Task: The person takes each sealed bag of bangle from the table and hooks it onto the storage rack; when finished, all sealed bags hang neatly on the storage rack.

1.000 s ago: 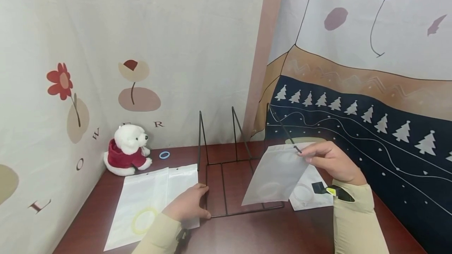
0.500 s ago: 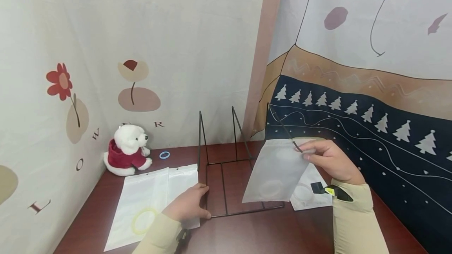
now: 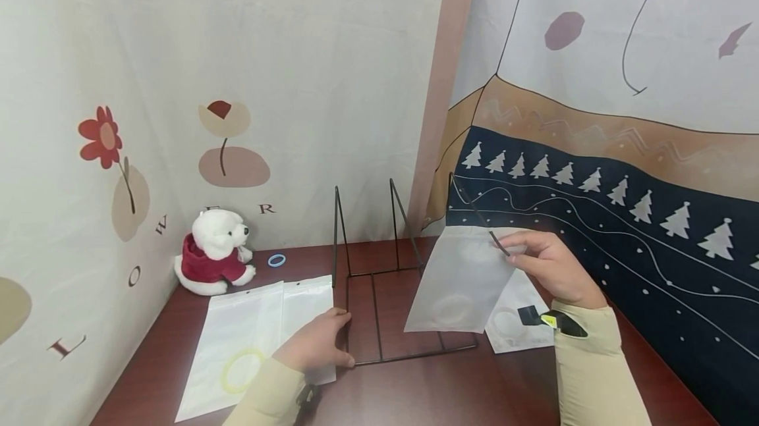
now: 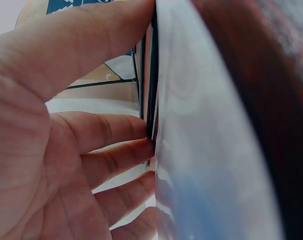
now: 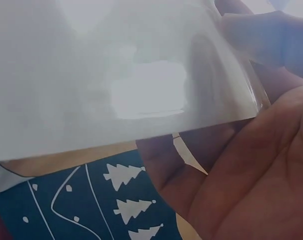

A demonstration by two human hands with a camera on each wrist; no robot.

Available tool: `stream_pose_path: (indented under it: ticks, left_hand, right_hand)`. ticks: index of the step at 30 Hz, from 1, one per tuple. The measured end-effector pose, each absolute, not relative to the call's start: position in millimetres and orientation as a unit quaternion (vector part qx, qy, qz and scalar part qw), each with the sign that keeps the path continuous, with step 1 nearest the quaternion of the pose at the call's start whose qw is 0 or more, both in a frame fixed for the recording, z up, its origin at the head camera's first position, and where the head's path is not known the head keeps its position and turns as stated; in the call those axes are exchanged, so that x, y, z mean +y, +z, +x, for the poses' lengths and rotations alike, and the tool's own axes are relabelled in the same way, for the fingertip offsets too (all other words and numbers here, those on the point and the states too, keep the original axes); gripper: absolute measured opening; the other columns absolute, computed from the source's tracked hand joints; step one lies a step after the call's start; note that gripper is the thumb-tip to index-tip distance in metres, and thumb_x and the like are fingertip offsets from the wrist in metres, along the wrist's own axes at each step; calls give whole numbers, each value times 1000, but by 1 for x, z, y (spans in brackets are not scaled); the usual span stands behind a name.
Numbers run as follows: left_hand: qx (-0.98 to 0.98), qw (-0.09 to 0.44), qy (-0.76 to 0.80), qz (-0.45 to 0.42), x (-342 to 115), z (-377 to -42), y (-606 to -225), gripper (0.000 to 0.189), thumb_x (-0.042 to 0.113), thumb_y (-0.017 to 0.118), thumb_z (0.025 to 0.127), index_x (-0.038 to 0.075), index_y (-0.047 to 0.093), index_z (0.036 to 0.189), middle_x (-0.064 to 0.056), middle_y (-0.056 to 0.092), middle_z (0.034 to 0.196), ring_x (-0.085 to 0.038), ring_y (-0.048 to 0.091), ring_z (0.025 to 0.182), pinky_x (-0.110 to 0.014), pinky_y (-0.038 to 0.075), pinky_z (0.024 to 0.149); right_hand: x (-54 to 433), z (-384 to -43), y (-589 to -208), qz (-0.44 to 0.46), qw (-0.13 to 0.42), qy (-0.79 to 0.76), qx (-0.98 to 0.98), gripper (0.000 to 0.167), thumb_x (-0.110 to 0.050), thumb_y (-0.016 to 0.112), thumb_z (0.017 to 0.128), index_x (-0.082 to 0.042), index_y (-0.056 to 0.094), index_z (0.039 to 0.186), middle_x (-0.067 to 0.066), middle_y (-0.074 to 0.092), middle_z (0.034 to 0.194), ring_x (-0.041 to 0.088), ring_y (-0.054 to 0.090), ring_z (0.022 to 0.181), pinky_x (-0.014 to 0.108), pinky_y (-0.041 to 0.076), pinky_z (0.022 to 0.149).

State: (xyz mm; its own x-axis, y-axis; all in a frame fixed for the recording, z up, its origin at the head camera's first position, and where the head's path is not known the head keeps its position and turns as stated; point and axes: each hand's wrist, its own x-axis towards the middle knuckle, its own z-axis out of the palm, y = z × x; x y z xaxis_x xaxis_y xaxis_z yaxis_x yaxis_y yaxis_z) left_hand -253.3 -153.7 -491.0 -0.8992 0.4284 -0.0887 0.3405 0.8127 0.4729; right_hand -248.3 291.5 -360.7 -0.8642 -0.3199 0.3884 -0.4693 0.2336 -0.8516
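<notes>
As a frosted white plastic pouch (image 3: 453, 278) slants lengthwise down-left, the right hand (image 3: 554, 269) pinches its corner; the left hand (image 3: 313, 342), spread, touches a black wire rack (image 3: 377, 317).

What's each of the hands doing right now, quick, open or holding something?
Left hand: open, touching the black wire rack.
Right hand: closed, pinching the translucent bag near its top corner.

The sleeves (image 3: 593, 373) are pale beige, the right wristband (image 3: 572, 325) black with a yellow patch (image 3: 550, 320), the left wristband (image 3: 306, 396) dark.
</notes>
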Motion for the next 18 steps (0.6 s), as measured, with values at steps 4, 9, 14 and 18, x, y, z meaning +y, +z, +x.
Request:
stream_pose_path:
  ticks: [4,9,14,18]
  left_hand:
    - [947,97,230,204,-153,-253,-490,93,32,94,70,-10,56,144,-27,52,152,-45,52,141,-57,43,119]
    - [947,99,231,202,-153,-252,-489,93,31,94,70,-10,56,144,-26,52,152,-45,52,141,-58,43,118]
    - [947,101,232,199,-153,-252,-488,93,32,94,70,-10,56,144,-26,52,152,-45,52,142,-58,43,119]
    - [947,101,232,199,-153,-252,-488,93,32,94,70,-10,56,145,-26,52,153,-45,51,142,-58,42,119]
  right_hand:
    - [291,-249,-362,241,82,559,-789,28,9,61,99,2,75,122,-6,74,121,15,66,106,27,60,81]
    - [290,-251,-364,235,96,561,-788,34,11,60,97,-3,76,124,-7,71,127,15,64,111,27,61,81]
    - [288,-253,-365,230,101,569,-783,34,11,60,97,0,74,126,-8,70,129,16,62,112,27,61,82]
    - [286,-254,-366,225,109,565,-786,33,11,60,97,2,73,126,-9,70,128,16,62,112,27,61,82]
